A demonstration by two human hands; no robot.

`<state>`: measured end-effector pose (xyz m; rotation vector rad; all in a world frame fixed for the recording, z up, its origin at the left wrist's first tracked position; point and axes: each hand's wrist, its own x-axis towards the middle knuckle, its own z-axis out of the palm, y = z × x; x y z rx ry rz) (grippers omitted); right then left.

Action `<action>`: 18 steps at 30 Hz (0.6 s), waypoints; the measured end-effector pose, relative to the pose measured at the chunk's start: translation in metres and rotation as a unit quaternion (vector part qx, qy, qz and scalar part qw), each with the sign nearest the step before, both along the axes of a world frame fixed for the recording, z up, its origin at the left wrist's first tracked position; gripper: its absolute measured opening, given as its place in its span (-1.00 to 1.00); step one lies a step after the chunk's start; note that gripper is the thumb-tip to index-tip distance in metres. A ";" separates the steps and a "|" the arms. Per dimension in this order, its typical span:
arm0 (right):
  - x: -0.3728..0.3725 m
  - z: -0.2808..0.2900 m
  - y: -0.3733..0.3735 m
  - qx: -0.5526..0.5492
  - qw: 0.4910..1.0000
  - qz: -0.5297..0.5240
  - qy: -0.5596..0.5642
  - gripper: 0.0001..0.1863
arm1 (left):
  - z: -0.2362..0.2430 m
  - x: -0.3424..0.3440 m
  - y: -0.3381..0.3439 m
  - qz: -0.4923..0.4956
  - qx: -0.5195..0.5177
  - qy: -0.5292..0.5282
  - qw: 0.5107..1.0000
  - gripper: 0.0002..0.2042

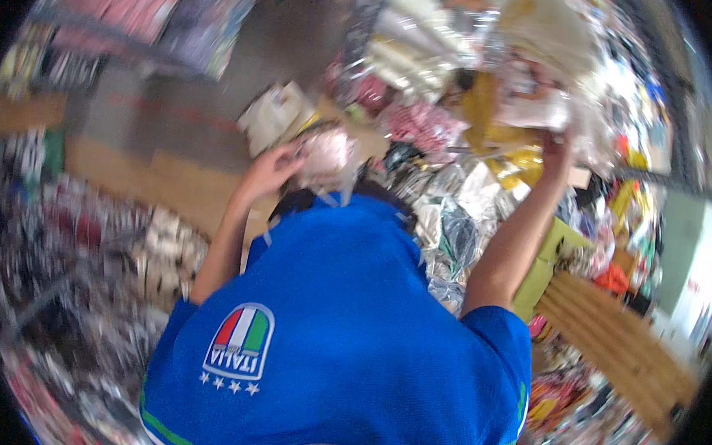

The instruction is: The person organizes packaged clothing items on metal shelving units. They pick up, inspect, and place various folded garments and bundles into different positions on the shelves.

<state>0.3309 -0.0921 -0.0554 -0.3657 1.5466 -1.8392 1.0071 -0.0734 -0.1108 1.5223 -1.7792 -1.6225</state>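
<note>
My left hand (pixel 280 162), fingers apart and loosely bent, is at the left edge of a small pink plastic-wrapped bundle (pixel 328 151); whether it bears any weight is unclear. Beyond that bundle lies a cream package (pixel 275 113). My right hand (pixel 556 149) reaches up to the upper right, its fingers closed on clear plastic packaging (pixel 582 122) beside a pale pink wrapped item (pixel 526 106). Pink cloth (pixel 423 129), yellow material (pixel 478 116) and crumpled plastic bags (pixel 457 233) lie between my hands.
Racks of folded pink and lilac goods (pixel 117 0) stand at upper left, past a grey floor (pixel 177 81) and cardboard (pixel 163 178). Heaps of bagged items (pixel 77 254) surround me. Brown planks (pixel 609 344) and an olive-green piece (pixel 545 263) are at my right.
</note>
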 end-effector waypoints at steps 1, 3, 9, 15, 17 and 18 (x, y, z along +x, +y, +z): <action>-0.041 0.000 -0.002 -0.044 0.993 0.040 -0.098 -0.44 | 0.015 0.002 -0.001 0.025 0.002 -0.026 0.999 -0.44; 0.011 0.028 -0.052 -0.030 0.994 0.051 -0.094 -0.55 | -0.004 0.025 0.008 0.078 -0.019 -0.064 0.995 -0.44; -0.008 0.006 0.018 0.197 0.978 0.044 0.043 -0.32 | -0.035 0.063 0.042 0.198 0.050 -0.021 0.979 -0.43; 0.103 0.094 0.030 0.427 0.616 -0.170 0.640 -0.26 | -0.076 0.096 0.097 0.216 0.086 -0.124 0.965 -0.33; 0.102 0.103 0.007 0.293 0.563 -0.148 0.759 -0.31 | -0.100 0.103 0.114 0.226 0.111 -0.146 0.957 -0.30; 0.097 0.104 -0.009 0.208 0.498 -0.115 0.834 -0.30 | -0.108 0.107 0.121 0.226 0.147 -0.126 0.955 -0.30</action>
